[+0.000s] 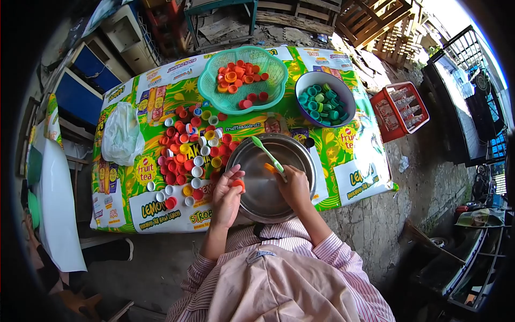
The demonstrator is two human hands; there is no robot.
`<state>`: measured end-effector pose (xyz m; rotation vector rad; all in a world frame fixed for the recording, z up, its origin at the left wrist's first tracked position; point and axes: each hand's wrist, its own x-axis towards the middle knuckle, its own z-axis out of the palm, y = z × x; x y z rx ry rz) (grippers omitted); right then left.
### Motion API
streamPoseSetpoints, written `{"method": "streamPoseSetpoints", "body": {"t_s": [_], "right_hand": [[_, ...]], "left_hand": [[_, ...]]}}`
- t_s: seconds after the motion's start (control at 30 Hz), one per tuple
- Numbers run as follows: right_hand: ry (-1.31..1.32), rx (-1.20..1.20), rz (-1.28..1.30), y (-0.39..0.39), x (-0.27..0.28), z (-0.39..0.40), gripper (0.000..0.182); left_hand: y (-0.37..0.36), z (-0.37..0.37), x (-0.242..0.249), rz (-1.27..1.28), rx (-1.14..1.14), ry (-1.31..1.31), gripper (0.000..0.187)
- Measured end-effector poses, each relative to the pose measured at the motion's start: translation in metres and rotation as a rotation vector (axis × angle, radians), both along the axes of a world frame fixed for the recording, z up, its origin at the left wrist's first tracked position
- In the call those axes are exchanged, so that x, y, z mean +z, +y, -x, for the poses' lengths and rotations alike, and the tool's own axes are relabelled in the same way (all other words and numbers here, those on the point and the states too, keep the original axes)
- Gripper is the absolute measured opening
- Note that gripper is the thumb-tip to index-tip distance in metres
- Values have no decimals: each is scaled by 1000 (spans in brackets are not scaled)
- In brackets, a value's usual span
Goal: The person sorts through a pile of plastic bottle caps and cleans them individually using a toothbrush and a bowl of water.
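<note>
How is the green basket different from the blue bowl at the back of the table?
The green basket has a wavy rim and small holes, while the blue bowl has a smooth round rim and solid walls. The green basket looks wider than the blue bowl. The green basket holds orange and red caps; the blue bowl holds teal-green caps. Both sit at the far edge of the table and both hold bottle caps.

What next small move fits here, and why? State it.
Probably bring the green toothbrush in the right hand onto the orange bottle cap pinched in the left hand: both hover over the steel bowl, brush and cap still apart.
</note>
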<state>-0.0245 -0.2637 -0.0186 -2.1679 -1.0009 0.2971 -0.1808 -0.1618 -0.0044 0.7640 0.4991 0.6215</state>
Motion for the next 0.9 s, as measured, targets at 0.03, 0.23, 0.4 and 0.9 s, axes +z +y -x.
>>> {"method": "streamPoseSetpoints", "body": {"t_s": [0.03, 0.23, 0.4, 0.9], "right_hand": [[1, 6, 1, 0, 0, 1, 12], [-42, 19, 109, -1, 3, 2, 14], [-35, 60, 22, -2, -4, 0, 16], [0, 9, 14, -6, -6, -2, 17]], "left_hand": [[-2, 0, 2, -13, 31, 14, 46], [0, 5, -5, 57, 105, 35, 37], [2, 5, -9, 33, 124, 25, 32], [0, 1, -17, -349, -41, 213, 24]]}}
